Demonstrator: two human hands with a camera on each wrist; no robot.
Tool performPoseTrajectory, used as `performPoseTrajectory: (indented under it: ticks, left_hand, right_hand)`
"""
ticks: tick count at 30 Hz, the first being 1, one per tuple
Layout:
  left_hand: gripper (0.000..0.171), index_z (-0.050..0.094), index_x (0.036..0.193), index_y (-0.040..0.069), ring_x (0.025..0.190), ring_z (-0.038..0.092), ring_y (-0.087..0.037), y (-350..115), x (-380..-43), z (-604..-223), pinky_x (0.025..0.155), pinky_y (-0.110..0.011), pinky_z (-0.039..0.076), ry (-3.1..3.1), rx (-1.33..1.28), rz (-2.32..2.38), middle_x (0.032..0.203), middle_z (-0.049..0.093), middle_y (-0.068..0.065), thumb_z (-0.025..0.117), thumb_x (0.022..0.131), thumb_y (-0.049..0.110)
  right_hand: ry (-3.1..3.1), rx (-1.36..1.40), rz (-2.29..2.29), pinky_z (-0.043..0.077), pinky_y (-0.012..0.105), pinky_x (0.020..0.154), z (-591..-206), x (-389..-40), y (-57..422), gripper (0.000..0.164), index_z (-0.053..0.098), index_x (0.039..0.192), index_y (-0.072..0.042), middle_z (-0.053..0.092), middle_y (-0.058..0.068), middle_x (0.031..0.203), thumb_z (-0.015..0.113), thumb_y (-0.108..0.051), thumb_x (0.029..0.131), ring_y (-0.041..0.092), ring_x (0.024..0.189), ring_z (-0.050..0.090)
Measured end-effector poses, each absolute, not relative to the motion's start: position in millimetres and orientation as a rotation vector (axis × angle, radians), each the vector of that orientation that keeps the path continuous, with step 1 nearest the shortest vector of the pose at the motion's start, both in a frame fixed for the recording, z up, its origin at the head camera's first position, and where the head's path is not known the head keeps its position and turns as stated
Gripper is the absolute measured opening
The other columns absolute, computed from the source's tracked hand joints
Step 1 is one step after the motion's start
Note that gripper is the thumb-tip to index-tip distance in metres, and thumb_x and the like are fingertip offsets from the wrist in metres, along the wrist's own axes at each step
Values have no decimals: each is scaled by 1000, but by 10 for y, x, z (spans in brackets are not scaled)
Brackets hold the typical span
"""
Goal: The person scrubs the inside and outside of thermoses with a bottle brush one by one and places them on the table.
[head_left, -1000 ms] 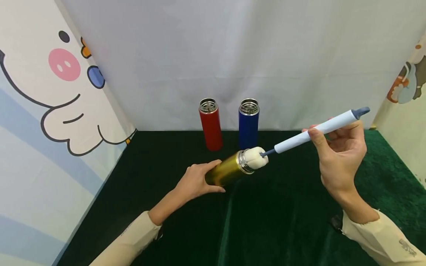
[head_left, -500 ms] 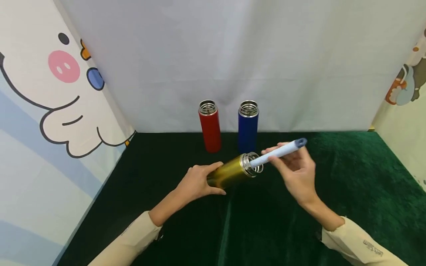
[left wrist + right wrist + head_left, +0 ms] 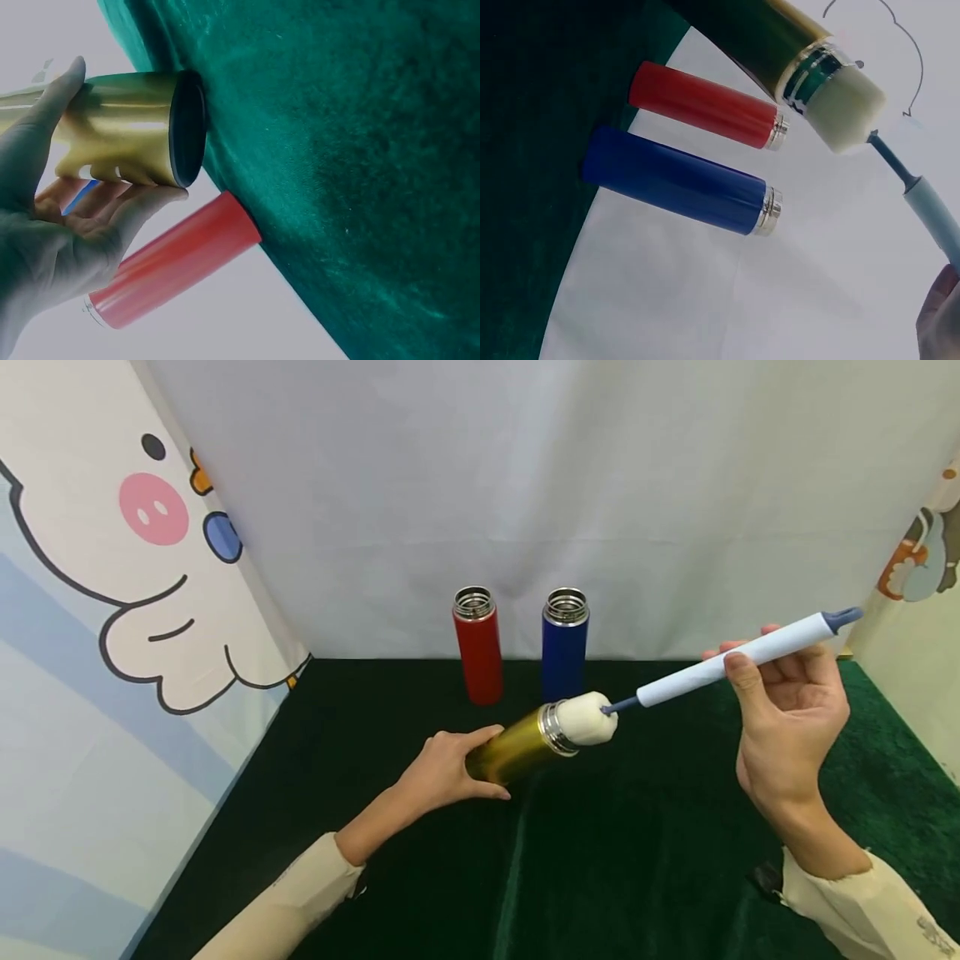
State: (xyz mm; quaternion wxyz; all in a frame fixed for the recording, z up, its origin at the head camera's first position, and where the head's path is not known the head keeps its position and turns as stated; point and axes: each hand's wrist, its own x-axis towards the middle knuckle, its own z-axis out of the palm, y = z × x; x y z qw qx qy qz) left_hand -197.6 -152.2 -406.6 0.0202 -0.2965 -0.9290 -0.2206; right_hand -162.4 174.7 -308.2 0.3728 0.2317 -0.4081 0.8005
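My left hand [image 3: 450, 772] grips a gold bottle [image 3: 517, 747] round its lower body. The bottle is tilted, its steel mouth towards the right; in the left wrist view its dark base [image 3: 189, 129] shows. My right hand [image 3: 791, 718] pinches the light blue handle of a bottle brush [image 3: 720, 675] between thumb and fingers. The brush's white sponge head [image 3: 588, 718] sits partly in the gold bottle's mouth, its outer end sticking out. The sponge's inner end is hidden inside the bottle.
A red bottle [image 3: 478, 652] and a blue bottle [image 3: 564, 652] stand upright and uncapped at the back, against a white cloth backdrop [image 3: 675, 510]. Dark green velvety cloth [image 3: 637, 843] covers the table. A cartoon-printed panel [image 3: 90, 635] borders the left side.
My right hand pushed the brush deep into the gold bottle half a second ago, then drew it back up and right, so the sponge shows again. The left hand stayed in place.
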Motion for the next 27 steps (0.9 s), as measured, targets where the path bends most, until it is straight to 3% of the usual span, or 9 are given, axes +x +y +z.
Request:
performPoseTrajectory:
  ticks: [9, 27]
  left_hand:
    - [86, 58, 145, 13, 91, 66, -14, -1553, -2001, -4118, 81, -31, 58, -2875, -871, -753, 114, 75, -8, 91, 73, 45]
    - [87, 56, 146, 11, 98, 69, -17, -1580, -2042, -4108, 86, -36, 60, -2870, -904, -781, 122, 74, -9, 91, 73, 44]
  right_hand:
    - [-1132, 609, 2083, 61, 38, 89, -3211, -1658, 1688, 31, 51, 116, 9, 68, 16, 94, 55, 26, 90, 25, 90, 76]
    - [-1168, 629, 2091, 61, 36, 87, -3271, -1734, 1669, 32, 49, 116, 7, 69, 16, 95, 56, 24, 90, 25, 91, 77]
